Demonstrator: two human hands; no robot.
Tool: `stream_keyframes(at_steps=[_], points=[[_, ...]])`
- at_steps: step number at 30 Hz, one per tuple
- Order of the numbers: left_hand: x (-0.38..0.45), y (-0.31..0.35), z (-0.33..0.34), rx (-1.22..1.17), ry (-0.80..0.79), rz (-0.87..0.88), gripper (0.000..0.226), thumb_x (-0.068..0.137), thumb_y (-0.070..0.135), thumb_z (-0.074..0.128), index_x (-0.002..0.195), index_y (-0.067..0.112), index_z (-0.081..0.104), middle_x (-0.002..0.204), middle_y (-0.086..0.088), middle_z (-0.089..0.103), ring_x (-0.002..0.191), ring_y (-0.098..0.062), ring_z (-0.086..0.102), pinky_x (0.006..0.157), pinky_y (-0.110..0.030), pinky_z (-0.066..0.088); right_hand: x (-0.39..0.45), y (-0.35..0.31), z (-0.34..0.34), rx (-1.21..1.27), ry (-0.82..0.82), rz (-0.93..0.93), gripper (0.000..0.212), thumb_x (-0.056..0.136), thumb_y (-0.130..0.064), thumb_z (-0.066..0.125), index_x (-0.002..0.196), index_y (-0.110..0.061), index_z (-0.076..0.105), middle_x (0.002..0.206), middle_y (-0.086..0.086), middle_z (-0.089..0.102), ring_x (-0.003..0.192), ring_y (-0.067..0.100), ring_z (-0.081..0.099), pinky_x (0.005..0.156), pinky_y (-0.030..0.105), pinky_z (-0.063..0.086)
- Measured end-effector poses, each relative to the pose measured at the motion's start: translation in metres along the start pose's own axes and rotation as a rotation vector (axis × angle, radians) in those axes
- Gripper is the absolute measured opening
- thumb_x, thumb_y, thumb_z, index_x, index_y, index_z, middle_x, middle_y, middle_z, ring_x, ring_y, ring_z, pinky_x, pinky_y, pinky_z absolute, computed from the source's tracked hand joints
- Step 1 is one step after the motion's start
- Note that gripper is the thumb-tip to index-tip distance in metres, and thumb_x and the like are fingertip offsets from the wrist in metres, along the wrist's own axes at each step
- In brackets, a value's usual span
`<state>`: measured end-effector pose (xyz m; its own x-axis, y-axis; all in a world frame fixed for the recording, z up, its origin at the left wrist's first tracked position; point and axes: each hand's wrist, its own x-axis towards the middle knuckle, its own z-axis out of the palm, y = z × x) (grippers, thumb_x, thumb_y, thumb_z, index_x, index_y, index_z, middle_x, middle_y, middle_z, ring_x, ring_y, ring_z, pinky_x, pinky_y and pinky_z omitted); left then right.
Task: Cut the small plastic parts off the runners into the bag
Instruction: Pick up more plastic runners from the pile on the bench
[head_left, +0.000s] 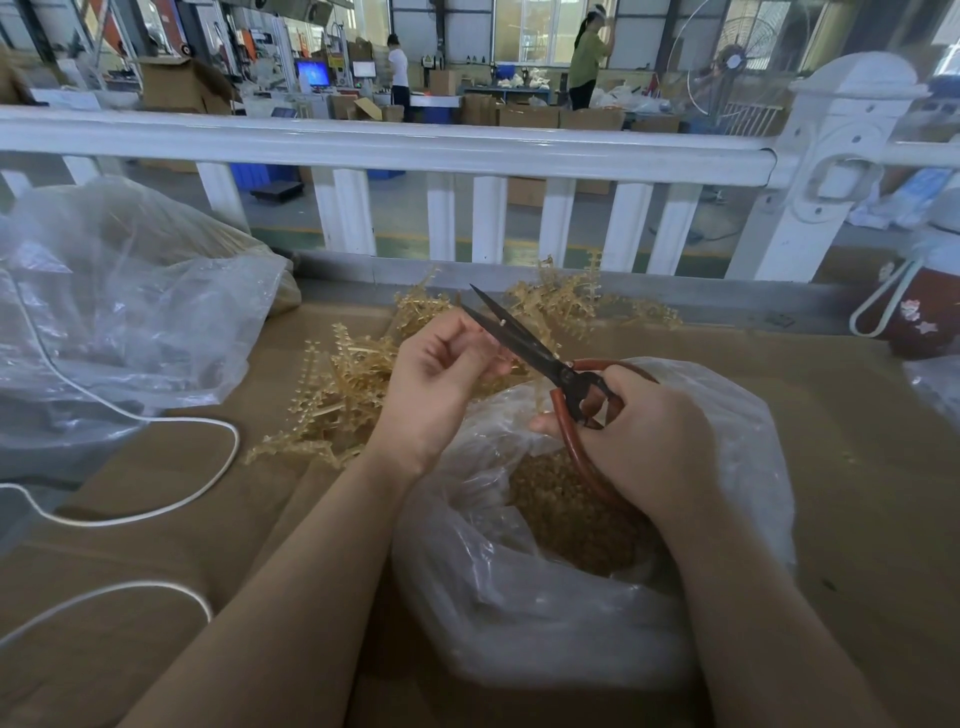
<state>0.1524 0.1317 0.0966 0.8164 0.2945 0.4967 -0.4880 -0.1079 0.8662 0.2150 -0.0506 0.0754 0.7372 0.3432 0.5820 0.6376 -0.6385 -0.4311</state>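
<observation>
A clear plastic bag (519, 587) is sitting nearest the viewer on the cardboard-covered table (857, 467), its mouth gaping upward and a heap of small amber cut parts (566, 514) lying inside it. Over the far right rim of the bag, the right hand (644, 436) is gripping the red handles of a pair of scissors (524, 343), fingers curled through and round the loops; the dark blades are standing parted in a narrow V, pointing up and away to the left of the bag. Just beyond the bag's left rim, the left hand (441, 374) is pinching something small and pale between thumb and fingertips right beside the blades; what it is holding is too small to tell for certain. Beyond the bag and behind both hands, a tangle of amber runners (343, 384) is lying spread across the table, reaching back toward its far edge. Left of the bag, a white cord (156, 512) is looping over the cardboard, and further left a big crumpled plastic sheet (119, 312) is bulging up. Far beyond the bag, a white railing (415, 150) is crossing the whole view.
</observation>
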Motion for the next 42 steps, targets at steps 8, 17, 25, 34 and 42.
stream_keyframes(at_steps=[8, 17, 25, 34, 42], points=[[-0.001, 0.000, 0.005, 0.100, 0.001, 0.088, 0.016, 0.096, -0.009, 0.054, 0.104, -0.004, 0.067, 0.090, -0.031, 0.065, 0.080, -0.025, 0.060, 0.076, -0.028, 0.053, -0.001, 0.000, -0.001, -0.021, 0.004, -0.004, 0.073, 0.068, -0.094, 0.041, 0.082, -0.027, 0.066, 0.066, -0.016, 0.060, 0.059, 0.000, 0.053, 0.055, 0.016, 0.046], [-0.002, 0.001, 0.010, 0.026, -0.022, 0.053, 0.020, 0.098, -0.005, 0.051, 0.100, 0.008, 0.066, 0.089, 0.003, 0.073, 0.081, -0.010, 0.068, 0.075, -0.021, 0.053, -0.001, -0.005, -0.002, 0.102, -0.013, 0.008, 0.077, 0.061, -0.097, 0.042, 0.083, -0.029, 0.068, 0.070, -0.024, 0.057, 0.061, -0.005, 0.053, 0.056, 0.012, 0.040], [-0.002, -0.002, 0.010, -0.008, -0.020, 0.040, 0.021, 0.100, -0.003, 0.047, 0.101, 0.009, 0.065, 0.091, 0.004, 0.073, 0.081, -0.010, 0.067, 0.075, -0.020, 0.053, -0.001, -0.005, -0.003, 0.086, 0.001, -0.005, 0.065, 0.063, -0.087, 0.055, 0.074, -0.024, 0.064, 0.067, -0.019, 0.057, 0.060, -0.002, 0.054, 0.057, 0.016, 0.045], [0.007, -0.007, -0.003, -0.310, 0.158, -0.248, 0.021, 0.100, 0.012, 0.035, 0.093, 0.008, 0.054, 0.075, -0.004, 0.055, 0.065, -0.016, 0.050, 0.062, -0.028, 0.046, -0.003, -0.010, -0.005, 0.093, 0.042, -0.039, 0.066, 0.070, -0.086, 0.048, 0.076, -0.023, 0.065, 0.065, -0.017, 0.058, 0.058, -0.003, 0.053, 0.053, 0.015, 0.045], [0.007, -0.006, -0.009, -0.829, 0.058, -0.406, 0.014, 0.088, 0.017, 0.040, 0.077, 0.020, 0.047, 0.062, 0.008, 0.044, 0.054, -0.009, 0.041, 0.062, -0.024, 0.046, -0.001, -0.004, -0.003, 0.141, 0.178, 0.141, 0.052, 0.072, -0.073, 0.067, 0.076, -0.021, 0.065, 0.068, -0.013, 0.063, 0.064, 0.006, 0.058, 0.058, 0.018, 0.044]])
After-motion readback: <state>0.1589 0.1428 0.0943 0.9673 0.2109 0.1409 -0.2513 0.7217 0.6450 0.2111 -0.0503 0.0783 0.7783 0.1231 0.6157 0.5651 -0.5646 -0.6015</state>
